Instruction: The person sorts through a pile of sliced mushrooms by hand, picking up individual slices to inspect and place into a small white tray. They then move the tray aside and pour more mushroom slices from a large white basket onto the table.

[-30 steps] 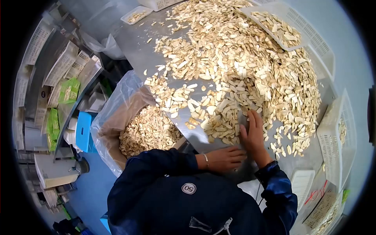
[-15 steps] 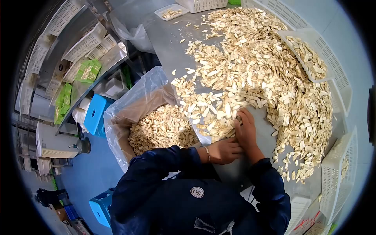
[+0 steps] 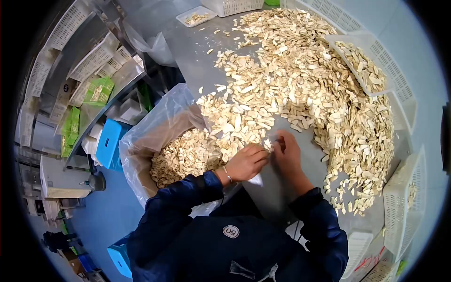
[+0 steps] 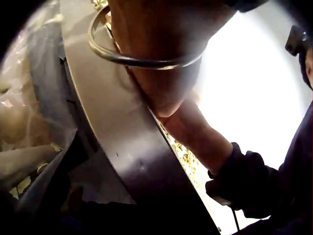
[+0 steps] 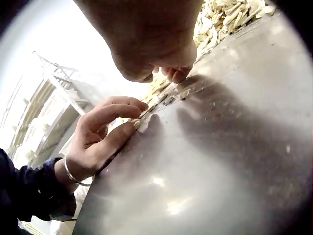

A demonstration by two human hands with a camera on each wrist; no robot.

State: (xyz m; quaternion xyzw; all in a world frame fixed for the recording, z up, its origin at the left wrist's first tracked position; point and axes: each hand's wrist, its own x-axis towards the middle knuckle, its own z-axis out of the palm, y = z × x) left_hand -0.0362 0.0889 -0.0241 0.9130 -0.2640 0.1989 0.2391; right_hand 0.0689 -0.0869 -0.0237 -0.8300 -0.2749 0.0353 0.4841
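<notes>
**Pale Slices Crowded a Metal Table as Two Hands Worked Near Its Edge**

The slices (image 3: 282, 61) were thin, flat and mostly oblong, cream to tan, some with browner edges. They lay in a broad heap curving over the grey metal table (image 3: 305, 164), and more filled a box lined with clear plastic (image 3: 133, 145) beside it. They shared no one direction: their long axes ran every way, most pieces lying flat or overlapping at a slant.

The left hand (image 3: 248, 162), a bracelet (image 3: 228, 174) at its wrist, was at the table's edge near the box, fingers loosely bent. A small pale slice (image 5: 137, 124) sat at its thumb tip; whether it was pinched or merely touched could not be made out, nor could its long axis. The right hand (image 3: 288, 154) was just beside it, over bare metal, fingers bent; its grip could not be judged.
</notes>
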